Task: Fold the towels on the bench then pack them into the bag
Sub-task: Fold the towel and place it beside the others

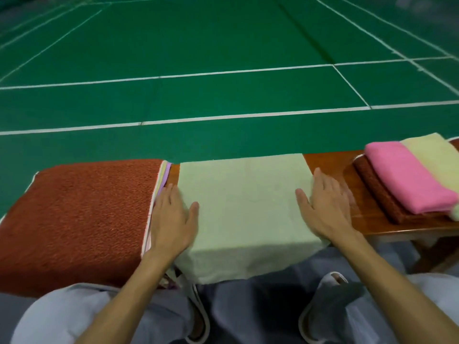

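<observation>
A green court floor [223, 45] fills the upper part of the view, crossed by white lines [223, 72] that meet at right angles. Low in the view, pale grey clothing [62, 311] covers a person's knees, and two white-edged slippers [201, 316] sit on a darker grey surface [248, 309] between them

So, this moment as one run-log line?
left hand: flat on light green towel | right hand: flat on its edge | folded pile: bench, right end | rust towel stack: left end

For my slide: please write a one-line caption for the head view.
Left hand and right hand press a green towel flat on the bench, folded towels at right.
</observation>
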The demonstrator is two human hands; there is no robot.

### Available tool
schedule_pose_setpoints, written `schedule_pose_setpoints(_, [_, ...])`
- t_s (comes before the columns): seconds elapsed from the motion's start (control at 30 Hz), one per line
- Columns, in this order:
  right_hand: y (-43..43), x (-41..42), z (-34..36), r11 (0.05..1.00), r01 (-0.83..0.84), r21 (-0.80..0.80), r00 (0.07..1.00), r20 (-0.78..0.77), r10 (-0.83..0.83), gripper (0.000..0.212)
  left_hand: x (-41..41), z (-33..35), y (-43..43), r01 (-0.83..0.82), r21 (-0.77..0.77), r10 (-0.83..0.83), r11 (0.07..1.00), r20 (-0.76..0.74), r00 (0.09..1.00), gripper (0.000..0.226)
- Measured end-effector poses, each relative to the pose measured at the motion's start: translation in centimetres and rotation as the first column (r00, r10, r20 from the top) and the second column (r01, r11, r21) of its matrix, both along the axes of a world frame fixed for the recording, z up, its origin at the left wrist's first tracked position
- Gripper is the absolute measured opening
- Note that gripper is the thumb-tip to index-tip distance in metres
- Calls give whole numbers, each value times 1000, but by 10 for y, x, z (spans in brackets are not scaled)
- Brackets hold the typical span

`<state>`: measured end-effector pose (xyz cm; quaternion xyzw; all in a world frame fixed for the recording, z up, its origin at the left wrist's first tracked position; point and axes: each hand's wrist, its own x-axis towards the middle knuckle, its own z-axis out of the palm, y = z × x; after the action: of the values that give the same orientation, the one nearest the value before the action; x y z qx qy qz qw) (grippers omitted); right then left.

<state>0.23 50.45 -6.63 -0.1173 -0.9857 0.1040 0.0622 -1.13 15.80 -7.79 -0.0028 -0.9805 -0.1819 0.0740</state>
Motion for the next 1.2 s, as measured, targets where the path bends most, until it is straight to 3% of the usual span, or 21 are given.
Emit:
schedule_pose_setpoints(0.07, [-2, 1, 12, 990, 138, -27, 989, -57, -139, 57, 4, 9, 6, -154, -49, 152, 987, -56, 987, 59])
schedule_pose_setpoints(0.17, [-2, 0, 24, 980, 131, -153, 984, 141, -110, 46, 2, 21, 6, -199, -98, 202, 975, 28, 979, 44])
schedule_pose_setpoints(0.23, [-3, -1, 27, 975, 85, -208, 973, 227, -36, 37, -3, 22, 2, -142, -3, 141, 990, 80, 987, 40])
schedule_pose_setpoints(0.3, [0, -2, 32, 966, 41, -256, 973, 228, 20, 32, -8, 23, -1, -98, 70, 88, 993, 130, 988, 42])
schedule_pose_setpoints(0.37, [4, 0, 43, 921, -4, -389, 977, 194, 86, 25, -10, 30, -6, -99, 242, 45, 965, 217, 975, 40])
schedule_pose_setpoints(0.4, [7, 1, 48, 849, -24, -528, 980, 155, 124, 20, -11, 36, -9, -128, 397, 11, 909, 283, 959, 38])
schedule_pose_setpoints(0.47, [14, 4, 58, 533, -27, -846, 981, 81, 177, 17, -10, 54, -17, -231, 670, -93, 705, 411, 907, 27])
schedule_pose_setpoints(0.5, [19, 5, 60, 361, -38, -932, 981, 34, 192, 33, -9, 64, -20, -267, 740, -151, 617, 445, 883, 24])
schedule_pose_setpoints(0.53, [24, 5, 63, 254, -61, -965, 979, -8, 206, 50, -7, 74, -25, -276, 784, -207, 556, 452, 868, 31])
schedule_pose_setpoints(0.6, [35, 4, 67, 202, -99, -974, 963, -42, 266, 64, -5, 86, -34, -241, 846, -305, 475, 416, 857, 52])
schedule_pose_setpoints(0.67, [44, 4, 72, 192, -117, -974, 941, -47, 334, 60, -4, 90, -44, -181, 888, -345, 424, 343, 874, 59])
schedule_pose_setpoints(0.83, [52, 9, 81, 274, -108, -956, 948, -16, 319, 45, 0, 92, -52, -47, 828, -263, 559, 231, 937, 40])
schedule_pose_setpoints(0.93, [50, 9, 80, 433, -151, -889, 955, -19, 296, 34, 0, 89, -53, 1, 717, -207, 698, 201, 957, 34])
schedule_pose_setpoints(1.07, [44, 11, 79, 722, -284, -630, 946, -63, 317, 28, -2, 83, -51, 62, 471, -116, 880, 87, 989, 23])
schedule_pose_setpoints(1.13, [49, 10, 79, 776, -326, -540, 939, -93, 330, 29, -1, 85, -49, 90, 401, -113, 911, 33, 993, 15])
schedule_pose_setpoints(1.2, [52, 9, 81, 768, -338, -544, 937, -118, 329, 28, -2, 88, -49, 96, 396, -124, 913, 45, 991, 15])
